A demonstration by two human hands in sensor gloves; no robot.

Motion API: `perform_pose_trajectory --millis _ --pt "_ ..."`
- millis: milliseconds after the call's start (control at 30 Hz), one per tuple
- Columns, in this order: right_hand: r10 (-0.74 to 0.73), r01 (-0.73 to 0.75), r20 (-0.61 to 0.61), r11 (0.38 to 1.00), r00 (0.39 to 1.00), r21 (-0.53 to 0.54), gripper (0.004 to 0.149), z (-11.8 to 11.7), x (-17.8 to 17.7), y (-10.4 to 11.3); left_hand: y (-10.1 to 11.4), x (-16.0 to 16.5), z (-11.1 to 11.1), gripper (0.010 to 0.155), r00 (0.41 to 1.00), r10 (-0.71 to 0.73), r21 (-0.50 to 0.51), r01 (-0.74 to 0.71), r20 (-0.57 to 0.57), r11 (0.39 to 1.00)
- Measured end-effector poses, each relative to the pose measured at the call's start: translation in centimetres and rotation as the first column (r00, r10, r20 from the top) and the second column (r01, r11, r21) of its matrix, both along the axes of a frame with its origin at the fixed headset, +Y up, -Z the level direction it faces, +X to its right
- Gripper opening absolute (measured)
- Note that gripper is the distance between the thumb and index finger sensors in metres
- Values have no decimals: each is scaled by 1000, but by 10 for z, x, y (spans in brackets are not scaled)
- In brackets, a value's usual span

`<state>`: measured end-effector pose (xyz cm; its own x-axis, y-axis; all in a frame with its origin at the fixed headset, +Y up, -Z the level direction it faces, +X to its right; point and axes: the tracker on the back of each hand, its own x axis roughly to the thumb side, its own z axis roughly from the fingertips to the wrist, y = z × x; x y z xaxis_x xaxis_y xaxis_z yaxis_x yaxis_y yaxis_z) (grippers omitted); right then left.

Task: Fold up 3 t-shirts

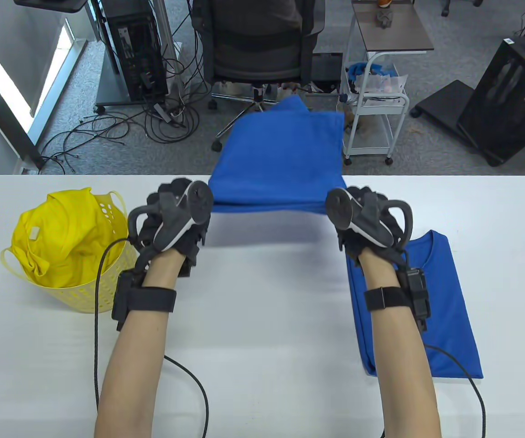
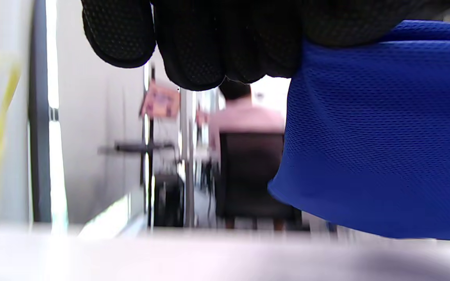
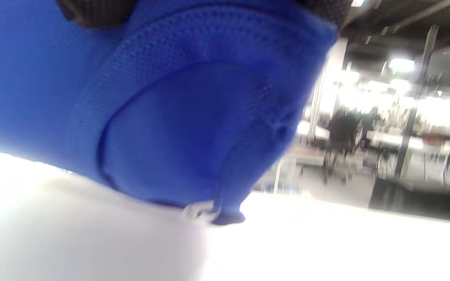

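Note:
A blue t-shirt (image 1: 280,159) is held up off the white table (image 1: 262,292), stretched between both hands and flaring away over the far edge. My left hand (image 1: 178,219) grips its near-left edge; in the left wrist view the curled gloved fingers (image 2: 209,43) clamp the blue cloth (image 2: 381,132). My right hand (image 1: 367,219) grips the near-right edge; the right wrist view is filled by bunched blue fabric (image 3: 162,117) with a stitched hem. A second blue t-shirt (image 1: 444,310) lies folded flat at the right, partly under my right forearm. A yellow t-shirt (image 1: 61,237) sits crumpled in the basket.
A yellow plastic basket (image 1: 84,296) stands on the table's left side. Glove cables (image 1: 102,283) trail across the near table. Beyond the far edge are an office chair (image 1: 257,50), a white trolley (image 1: 376,100), computer towers and floor cables.

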<state>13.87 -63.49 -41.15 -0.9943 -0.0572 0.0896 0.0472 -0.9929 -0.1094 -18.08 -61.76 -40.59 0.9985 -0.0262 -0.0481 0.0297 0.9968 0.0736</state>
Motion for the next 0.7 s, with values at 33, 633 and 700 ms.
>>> perform_pose_trajectory --millis 33,633,700 --pt "16 -17 -18 998 1000 -56 43 6 0 -14 -16 -1 7 39 1000 -1 -64 1 3 998" --pt "-82 17 -218 958 972 -286 43 106 8 -14 -26 -24 107 41 992 78 -335 -41 98 941" --pt "-80 14 -235 963 969 -268 42 117 8 6 -4 -24 117 41 991 95 -324 -59 98 944"
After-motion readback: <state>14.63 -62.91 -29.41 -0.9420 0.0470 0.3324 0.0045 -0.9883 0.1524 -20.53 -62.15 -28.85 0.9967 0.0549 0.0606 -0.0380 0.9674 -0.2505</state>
